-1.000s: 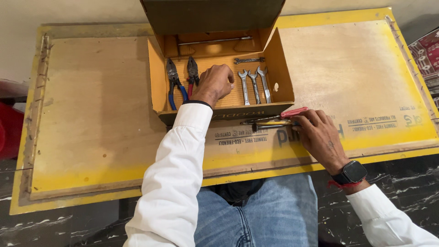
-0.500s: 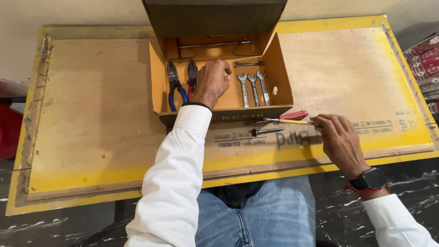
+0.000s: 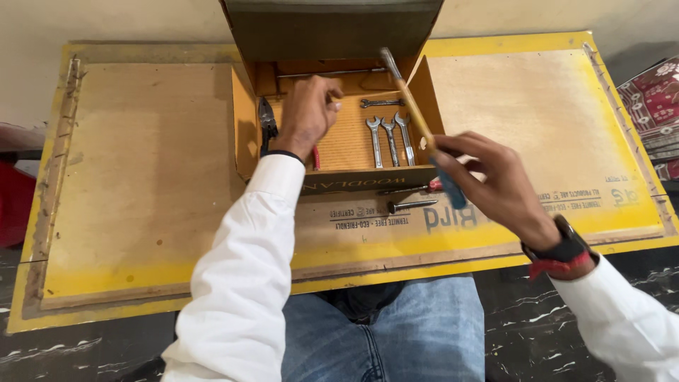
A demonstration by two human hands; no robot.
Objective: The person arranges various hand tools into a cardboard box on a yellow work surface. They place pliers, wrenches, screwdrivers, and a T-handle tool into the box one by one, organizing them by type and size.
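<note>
An open yellow-brown cardboard box (image 3: 244,134) stands at the back middle of the board. My left hand (image 3: 311,113) reaches into its left half with fingers curled, covering a red-handled tool (image 3: 316,158); dark pliers (image 3: 267,122) lie just left of it. What the fingers grip is hidden. My right hand (image 3: 495,180) holds a long tool with a yellowish wooden shaft (image 3: 414,113), a blue end and a metal head, tilted up over the box's right wall. Three silver spanners (image 3: 389,140) lie side by side in the box.
A red-handled screwdriver (image 3: 417,188) and a short metal tool (image 3: 411,205) lie on the plywood board (image 3: 141,177) in front of the box. The box lid (image 3: 332,28) stands upright behind. Patterned cloth (image 3: 654,99) is at the right, a red object (image 3: 10,205) at the left.
My right hand has picked up the wooden-shafted tool from the board in front of the box and raised it over the box. My left hand has shifted slightly deeper into the box.
</note>
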